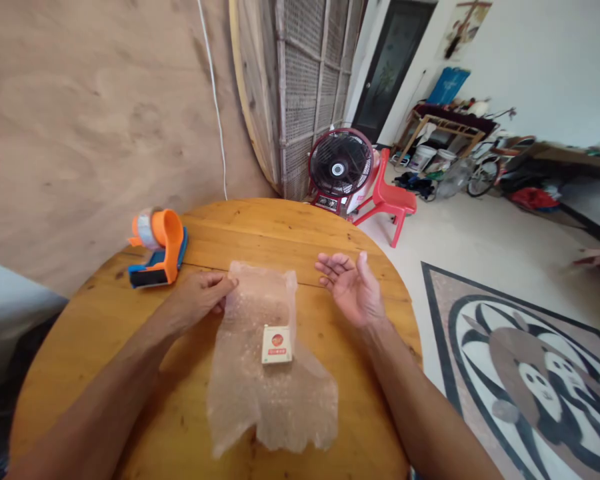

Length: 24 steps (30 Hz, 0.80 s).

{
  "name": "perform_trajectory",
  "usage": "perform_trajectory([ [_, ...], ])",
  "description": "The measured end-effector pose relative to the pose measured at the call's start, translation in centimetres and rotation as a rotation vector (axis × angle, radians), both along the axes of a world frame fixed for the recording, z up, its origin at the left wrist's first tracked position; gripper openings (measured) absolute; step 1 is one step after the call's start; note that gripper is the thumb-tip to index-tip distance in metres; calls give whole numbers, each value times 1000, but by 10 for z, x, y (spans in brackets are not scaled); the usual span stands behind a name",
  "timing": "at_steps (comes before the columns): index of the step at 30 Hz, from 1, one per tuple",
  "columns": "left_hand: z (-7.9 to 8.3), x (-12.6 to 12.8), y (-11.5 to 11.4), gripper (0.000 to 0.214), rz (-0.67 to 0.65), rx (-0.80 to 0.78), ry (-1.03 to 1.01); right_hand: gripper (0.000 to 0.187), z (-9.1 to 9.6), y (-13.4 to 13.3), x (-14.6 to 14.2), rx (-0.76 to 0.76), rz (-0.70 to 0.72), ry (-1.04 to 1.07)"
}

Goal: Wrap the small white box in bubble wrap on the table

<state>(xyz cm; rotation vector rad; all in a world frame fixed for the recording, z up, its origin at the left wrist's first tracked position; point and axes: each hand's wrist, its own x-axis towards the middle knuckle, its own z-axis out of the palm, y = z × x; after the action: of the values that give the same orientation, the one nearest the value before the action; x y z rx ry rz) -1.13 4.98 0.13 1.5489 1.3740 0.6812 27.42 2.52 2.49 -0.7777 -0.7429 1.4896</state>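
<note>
One printed carton (pixel 277 345) on a bubble-wrap sheet (pixel 300 400), one corner pinched.
Your left hand (pixel 203 297), at the carton's ten o'clock, grips the sheet's far-left corner between thumb and fingertips, likely to keep it spread; the carton's weight probably helps pin it. Your right hand (pixel 353 290), at two o'clock, is empty, fingers loosely parted. Farther out at ten, the tape dispenser (pixel 171 250) stands on the wooden table (pixel 175 427), presumably for easy reach.

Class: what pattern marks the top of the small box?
The small box is cream with a round red-orange emblem above a red strip; head view.
</note>
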Motion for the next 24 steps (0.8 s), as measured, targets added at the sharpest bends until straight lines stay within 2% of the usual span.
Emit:
perform_trajectory([
  [20, 4, 3, -1, 36, 39, -9, -51, 38, 3, -2, -2, 25, -10, -103],
  [24, 6, 4, -2, 33, 62, -25, -57, 48, 15, -16, -1, 103, 110, -137],
])
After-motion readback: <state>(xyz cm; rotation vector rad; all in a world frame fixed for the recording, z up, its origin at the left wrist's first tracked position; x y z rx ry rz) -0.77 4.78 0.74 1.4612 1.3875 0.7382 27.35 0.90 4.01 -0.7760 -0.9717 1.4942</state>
